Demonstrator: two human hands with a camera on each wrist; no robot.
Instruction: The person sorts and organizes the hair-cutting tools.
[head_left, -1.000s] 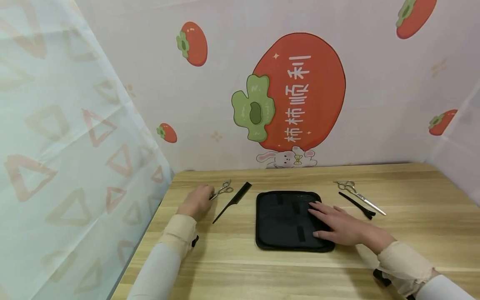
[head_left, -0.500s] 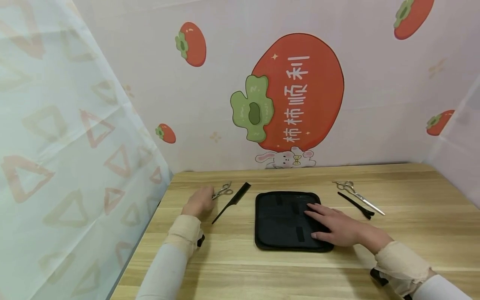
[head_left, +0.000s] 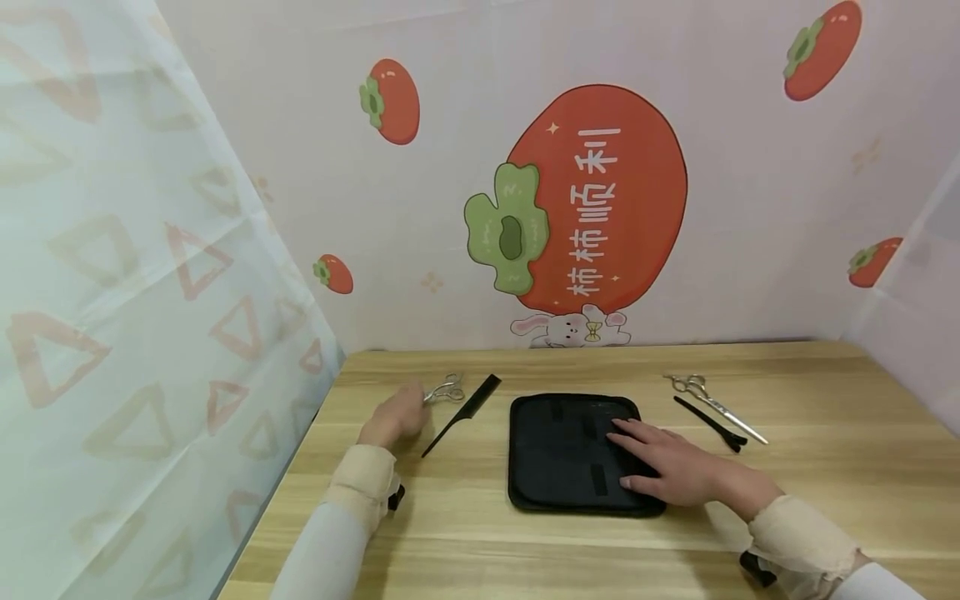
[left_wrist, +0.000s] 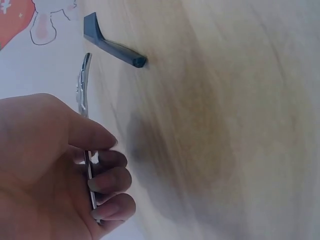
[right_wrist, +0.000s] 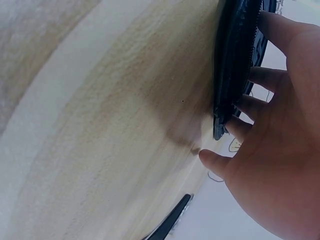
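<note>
My left hand [head_left: 401, 412] is at the left of the table and grips a pair of silver scissors [head_left: 447, 389], whose finger loops stick out beyond it. In the left wrist view, curled fingers and thumb pinch the scissors [left_wrist: 83, 87] along their length, covering part of them. Just right of that hand lies a black tail comb [head_left: 468, 408]. A flat black zippered case [head_left: 555, 462] lies shut in the middle. Over its right side rests my right hand [head_left: 675, 468], fingers spread and fairly straight; the right wrist view shows fingertips touching the case [right_wrist: 232, 65].
Right of the case lie a black hair clip [head_left: 712, 423] and a second pair of silver scissors [head_left: 716, 404]. The wooden table [head_left: 465, 550] meets a printed cloth backdrop [head_left: 420, 208] behind and another printed cloth [head_left: 187, 333] at the left.
The head view has tilted up slightly. The scissors in my left hand lie at a slightly different angle. My right hand stays on the case; comb, clip and second scissors have not moved.
</note>
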